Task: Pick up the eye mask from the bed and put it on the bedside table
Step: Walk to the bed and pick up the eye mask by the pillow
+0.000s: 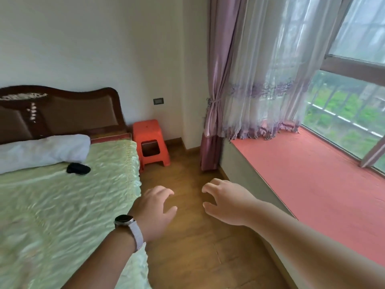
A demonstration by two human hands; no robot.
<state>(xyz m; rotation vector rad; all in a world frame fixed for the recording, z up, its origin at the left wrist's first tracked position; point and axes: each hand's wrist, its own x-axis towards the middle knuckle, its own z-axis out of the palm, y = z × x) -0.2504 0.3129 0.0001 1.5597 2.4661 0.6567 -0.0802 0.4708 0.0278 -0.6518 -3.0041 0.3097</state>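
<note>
A black eye mask lies on the pale green bedspread of the bed, just in front of a white pillow. An orange plastic stool stands beside the head of the bed, serving as the bedside table, with nothing on top. My left hand, with a watch on its wrist, hovers over the floor at the bed's right edge, fingers apart and holding nothing. My right hand is held out beside it, also open and empty. Both hands are well short of the mask.
A wooden floor strip runs between the bed and a red window ledge on the right. Purple curtains hang at the ledge's far end. A brown headboard stands against the white wall.
</note>
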